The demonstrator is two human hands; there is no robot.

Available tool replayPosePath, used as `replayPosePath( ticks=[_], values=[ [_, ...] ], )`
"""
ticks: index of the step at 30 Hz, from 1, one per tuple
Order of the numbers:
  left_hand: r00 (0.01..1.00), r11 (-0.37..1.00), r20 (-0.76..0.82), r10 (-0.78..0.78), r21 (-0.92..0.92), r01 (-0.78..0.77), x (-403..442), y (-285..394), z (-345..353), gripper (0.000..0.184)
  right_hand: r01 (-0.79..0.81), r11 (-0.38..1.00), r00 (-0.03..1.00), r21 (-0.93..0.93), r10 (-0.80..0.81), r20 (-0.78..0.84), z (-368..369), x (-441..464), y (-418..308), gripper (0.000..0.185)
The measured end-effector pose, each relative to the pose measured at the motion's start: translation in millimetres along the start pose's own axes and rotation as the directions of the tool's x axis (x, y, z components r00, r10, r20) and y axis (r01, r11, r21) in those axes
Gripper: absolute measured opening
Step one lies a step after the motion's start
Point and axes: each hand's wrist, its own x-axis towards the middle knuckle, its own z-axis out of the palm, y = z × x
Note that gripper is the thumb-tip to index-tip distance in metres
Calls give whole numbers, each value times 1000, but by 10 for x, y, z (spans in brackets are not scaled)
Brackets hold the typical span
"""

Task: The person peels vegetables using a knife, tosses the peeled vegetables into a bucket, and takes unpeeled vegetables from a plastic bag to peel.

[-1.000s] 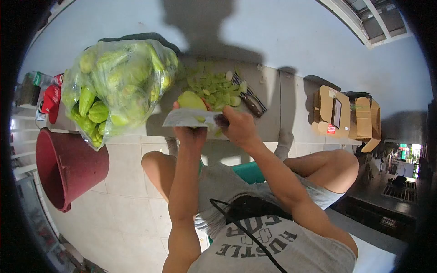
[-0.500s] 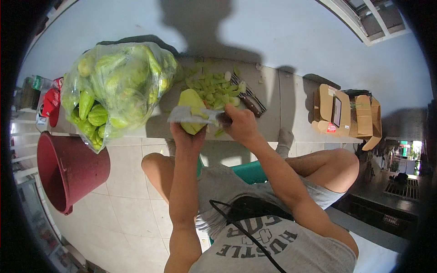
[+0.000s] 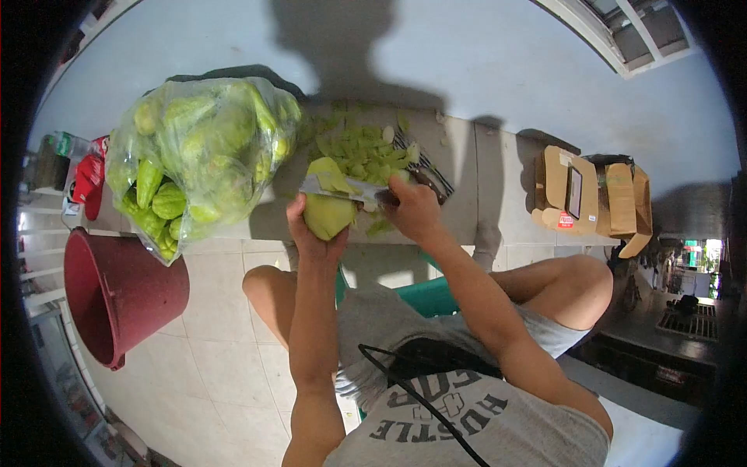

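Observation:
A pale green peeled fruit rests in my left hand, whose fingers wrap round its near side. My right hand is closed on the handle of a broad-bladed knife. The blade lies across the far part of the fruit, with a green piece of peel on top of it. Just beyond my hands, a heap of green peelings covers part of the tiled ledge. Beside the heap lies a second knife with a brown handle, on something striped.
A clear plastic bag of green fruits stands at the left, above a dark red bucket. Open cardboard boxes are on the right. My crossed legs and a green seat are below my hands.
The blade has moved away from me across the fruit, and a piece of peel now lies over it. More of the fruit's pale flesh shows on the near side.

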Motion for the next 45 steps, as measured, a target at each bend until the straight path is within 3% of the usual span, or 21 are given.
replayPosePath(
  ticks=[6,10,13,16,18,20,22,25,27,29,31,33,36,39,41,44,45],
  values=[
    [1000,999,19,-18,37,17,-20,-49,-105,69,21,996,999,87,-25,43,-93,-41,-123,21],
    [999,992,37,-33,126,28,-8,-29,-41,71,-5,1000,1000,-2,5,4,56,31,108,21],
    [992,993,123,-40,114,26,1,4,-24,72,-79,997,994,16,77,77,-12,43,71,21],
    [997,991,72,-29,129,19,-59,-31,75,75,-71,996,996,52,68,50,65,3,134,20],
    [990,993,132,-50,109,36,-39,-46,71,76,-250,968,959,12,246,142,179,100,418,20],
    [981,996,184,-56,85,41,19,-44,57,76,-300,952,949,57,292,115,154,76,498,21],
    [995,997,84,-51,-45,55,29,-30,81,75,-362,926,930,107,350,116,11,48,406,22],
    [998,998,55,-25,-47,27,95,-26,51,72,-383,921,912,77,363,191,-94,146,416,25],
    [999,1000,50,-16,-27,17,125,-32,48,69,-260,965,958,-30,261,114,59,112,525,24],
    [999,1000,36,9,-16,-9,188,-42,37,65,-197,980,977,-20,198,81,74,66,467,25],
    [982,998,-183,55,-10,-58,176,-50,45,60,-157,988,986,-2,157,64,73,-92,265,27],
    [991,999,-129,20,-33,-24,226,-53,-33,57,61,998,998,11,-61,3,49,-97,124,27],
    [998,996,-44,-45,-80,41,228,-70,-100,52,194,980,978,-37,-196,-76,0,-87,-72,29],
    [996,991,-39,-76,-111,71,211,-85,-74,49,243,963,965,-115,-252,-73,28,-68,-127,29],
    [995,990,-64,-82,-118,74,198,-82,-69,48,256,962,962,-91,-263,-76,15,-55,-150,28],
    [997,992,21,-76,-97,77,176,-67,-64,50,229,972,969,-53,-233,-80,38,-46,-123,26],
    [994,997,-102,-29,-80,21,174,-63,-58,52,191,981,978,-41,-193,-78,55,-60,-92,25]
  ],
)
